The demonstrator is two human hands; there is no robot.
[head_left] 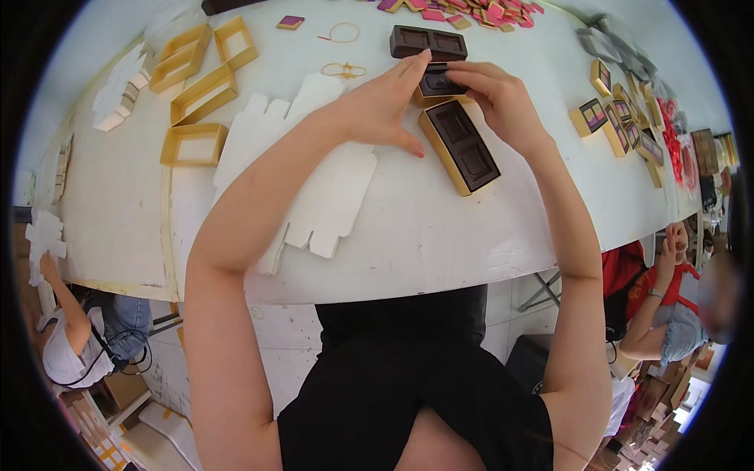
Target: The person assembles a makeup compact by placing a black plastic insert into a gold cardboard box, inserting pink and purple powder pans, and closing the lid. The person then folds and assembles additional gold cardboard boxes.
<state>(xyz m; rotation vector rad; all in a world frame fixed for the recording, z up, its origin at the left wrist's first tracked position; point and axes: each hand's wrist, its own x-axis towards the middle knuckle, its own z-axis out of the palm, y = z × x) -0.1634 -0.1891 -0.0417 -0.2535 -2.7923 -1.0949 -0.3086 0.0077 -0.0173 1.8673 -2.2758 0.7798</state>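
Gold box (430, 100), one, with one dark insert (437, 81) at its top, between my two hands.
Taking that box as the dial's centre: my left hand (383, 104) is open at nine, fingers straight to the insert's far-left corner, thumb spread wide toward seven; my right hand (503, 100) bends its fingers over the insert's right end at two, though I cannot tell whether they grip. One second dark insert (428, 43) lies at twelve, one filled gold box (459, 147) just beside at half past five. Two thin cord loops (343, 71) lie between nine and ten, at least four open gold boxes (195, 145) around nine, overlapping white flat cartons (334, 196) at eight, too layered to count; pink pieces (495, 14), uncountable, at one.
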